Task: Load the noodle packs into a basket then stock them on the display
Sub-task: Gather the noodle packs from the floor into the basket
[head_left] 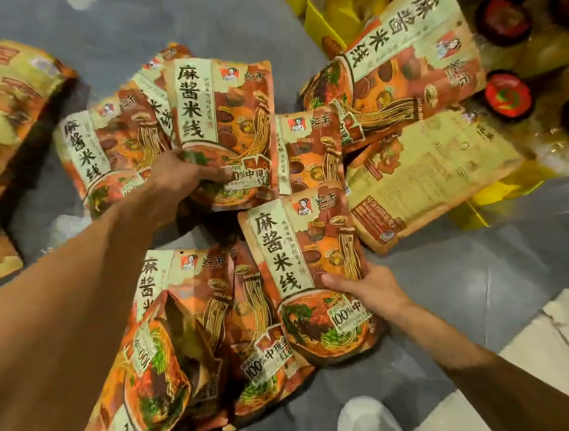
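Observation:
Several orange-and-cream noodle packs lie in a heap on the grey floor. My left hand (183,176) grips the lower edge of one upright pack (223,117) at the middle of the heap. My right hand (361,287) holds another pack (309,275) by its right side, lower and nearer to me. More packs (188,313) overlap below my left forearm. Others (98,152) lie behind the left hand. No basket shows in this view.
A large printed carton (410,56) and a second one lying on its side (427,175) stand at the right, with yellow boxes (327,15) and round red-lidded bowls (506,96) behind. Another carton (2,112) is at the left. My white shoe (366,421) is at the bottom.

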The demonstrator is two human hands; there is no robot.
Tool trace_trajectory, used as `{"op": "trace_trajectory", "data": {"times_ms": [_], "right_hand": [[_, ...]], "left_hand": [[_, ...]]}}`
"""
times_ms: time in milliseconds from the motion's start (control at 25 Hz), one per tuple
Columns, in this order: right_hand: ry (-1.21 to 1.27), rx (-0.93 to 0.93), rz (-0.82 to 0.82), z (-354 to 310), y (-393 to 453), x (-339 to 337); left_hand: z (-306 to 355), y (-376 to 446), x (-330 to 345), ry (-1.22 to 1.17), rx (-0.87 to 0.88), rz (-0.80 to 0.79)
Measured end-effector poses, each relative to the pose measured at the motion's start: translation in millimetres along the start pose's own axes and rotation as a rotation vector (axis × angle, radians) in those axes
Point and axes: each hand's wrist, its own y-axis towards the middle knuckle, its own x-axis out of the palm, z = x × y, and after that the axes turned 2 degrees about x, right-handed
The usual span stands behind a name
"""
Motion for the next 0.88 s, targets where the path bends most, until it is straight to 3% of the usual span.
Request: {"op": "trace_trajectory", "data": {"times_ms": [280, 480, 880], "right_hand": [[0.226, -0.053, 0.03, -25.9, -23.3, -15.5], [0.301, -0.153, 0.087, -90.9, -66.4, -38.4], [0.318, -0.253, -0.073, -250.3, -239.5, -29.6]], "left_hand": [[-3.5, -44.5, -9.4, -0.282, -0.048, 0.072], [12.6, -96.3, -54.3, -0.385, -0.031, 0.117], [75.3, -315.0, -171.3, -0.564, -0.078, 0.208]]}}
